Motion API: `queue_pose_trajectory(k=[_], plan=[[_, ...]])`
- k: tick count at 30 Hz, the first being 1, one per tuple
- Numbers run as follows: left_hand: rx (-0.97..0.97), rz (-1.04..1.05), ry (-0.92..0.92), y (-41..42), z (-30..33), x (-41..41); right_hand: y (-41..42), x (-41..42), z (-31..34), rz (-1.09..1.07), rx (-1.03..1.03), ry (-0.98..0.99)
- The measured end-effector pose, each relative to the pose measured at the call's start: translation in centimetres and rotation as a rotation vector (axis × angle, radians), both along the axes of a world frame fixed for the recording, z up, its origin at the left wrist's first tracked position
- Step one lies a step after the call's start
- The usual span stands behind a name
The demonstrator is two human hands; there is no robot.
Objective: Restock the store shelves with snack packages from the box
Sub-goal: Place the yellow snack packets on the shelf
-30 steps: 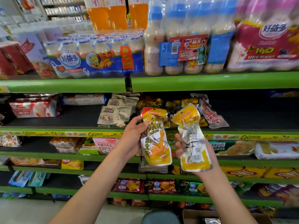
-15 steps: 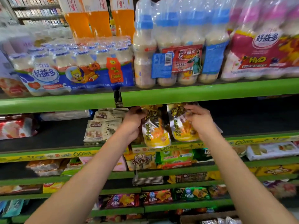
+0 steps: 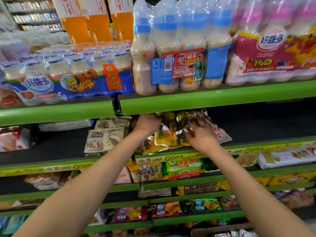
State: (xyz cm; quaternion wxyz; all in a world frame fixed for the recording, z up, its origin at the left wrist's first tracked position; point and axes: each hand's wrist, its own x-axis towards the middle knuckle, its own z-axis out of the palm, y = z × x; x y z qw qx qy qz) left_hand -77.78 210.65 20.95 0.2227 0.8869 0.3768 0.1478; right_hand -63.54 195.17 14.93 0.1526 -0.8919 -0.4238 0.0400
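Note:
Both my arms reach into the second shelf (image 3: 256, 144), under the green lip of the shelf above. Several yellow snack packages (image 3: 164, 139) lie in a pile at the shelf's front edge. My left hand (image 3: 147, 124) is at the pile's upper left; its fingertips are hidden among dark and gold packages. My right hand (image 3: 201, 135) is on the pile's right side, fingers curled on the top of a yellow package (image 3: 183, 136). The picture is blurred there. A cardboard box (image 3: 205, 231) with silver packs shows at the bottom edge.
Beige pouches (image 3: 104, 135) lie left of the pile, and a red-and-white pack (image 3: 220, 134) lies to its right. Bottled drink multipacks (image 3: 179, 53) fill the top shelf. The lower shelves (image 3: 171, 194) hold more snack packs. Dark bare shelf (image 3: 265, 120) extends right of the pile.
Both hands moved up and forward from in front of the shelves into the second shelf, carrying the two yellow packages onto the pile. The view shifted closer and upward.

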Motion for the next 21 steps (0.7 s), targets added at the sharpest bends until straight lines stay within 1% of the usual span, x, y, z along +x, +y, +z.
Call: queue_pose_trajectory(k=[3,5,7,9,10,12,15,17,21], plan=[[0.164,-0.064,0.04,-1.6,-1.0,-0.7,-0.1,0.2,-0.3,0.057,-0.038,-0.036],[0.221,-0.157,0.201,-2.5,-2.2,-1.2,-0.1,0.3,-0.3,0.086,-0.059,-0.032],[0.235,-0.225,0.356,-2.8,-3.2,-1.7,-0.4,0.4,-0.5,0.108,-0.07,-0.034],[0.237,-0.32,0.466,-2.5,-3.7,-2.6,-0.6,0.2,-0.6,0.125,-0.033,-0.033],[0.229,-0.364,0.492,-2.2,-3.9,-3.1,-0.7,0.0,-0.6,0.13,-0.014,-0.03],[0.215,-0.43,0.53,-1.7,-3.6,-3.9,-0.9,-0.2,-0.4,0.126,-0.012,-0.014],[0.225,-0.444,0.569,-1.1,-2.7,-4.7,-1.0,-0.5,-0.2,0.122,-0.004,0.021],[0.207,-0.454,0.555,-1.1,-2.3,-4.9,-1.2,-0.5,-0.3,0.118,0.028,0.022],[0.109,-0.509,0.529,-0.7,-1.3,-5.2,-1.5,-0.8,-0.4,0.109,0.08,0.039]])
